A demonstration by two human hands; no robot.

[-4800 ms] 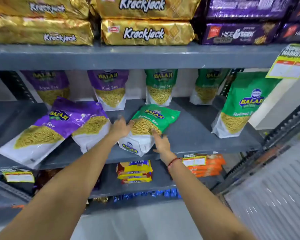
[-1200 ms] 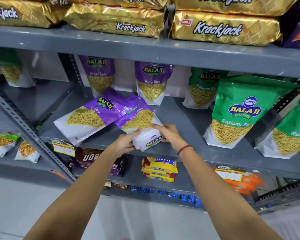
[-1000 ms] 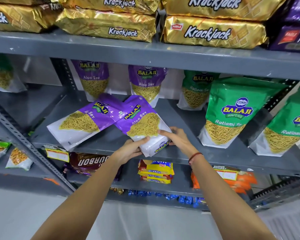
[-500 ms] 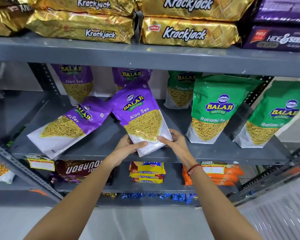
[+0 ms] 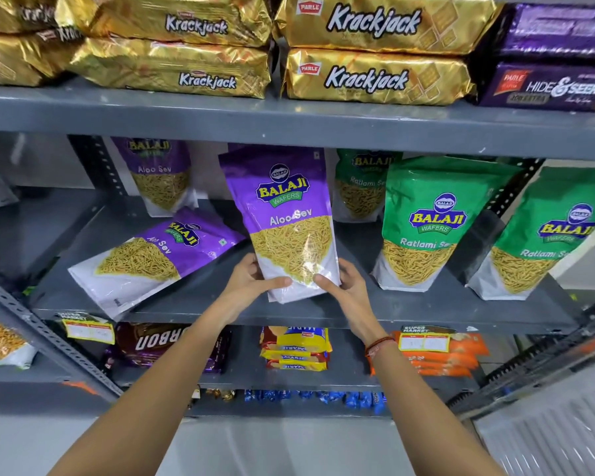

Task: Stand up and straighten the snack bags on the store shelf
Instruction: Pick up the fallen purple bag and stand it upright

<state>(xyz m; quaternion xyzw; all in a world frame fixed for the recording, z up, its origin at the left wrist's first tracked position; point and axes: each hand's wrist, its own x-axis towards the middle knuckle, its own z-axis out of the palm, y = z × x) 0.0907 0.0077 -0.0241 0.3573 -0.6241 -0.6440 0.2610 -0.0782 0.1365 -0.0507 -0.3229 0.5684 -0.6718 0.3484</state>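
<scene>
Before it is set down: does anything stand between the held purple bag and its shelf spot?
Nothing visible does. The purple Aloo Sev bag, held in both hands, has bare shelf below; the fallen purple bag lies to its left.

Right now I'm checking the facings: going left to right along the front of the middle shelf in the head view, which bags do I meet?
Fallen Aloo Sev bag → held Aloo Sev bag, gripped by left hand and right hand → first Ratlami Sev bag → second Ratlami Sev bag.

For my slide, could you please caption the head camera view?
Both hands, left hand and right hand, hold a purple Aloo Sev bag upright on the grey shelf; another purple bag lies flat beside it.
</scene>
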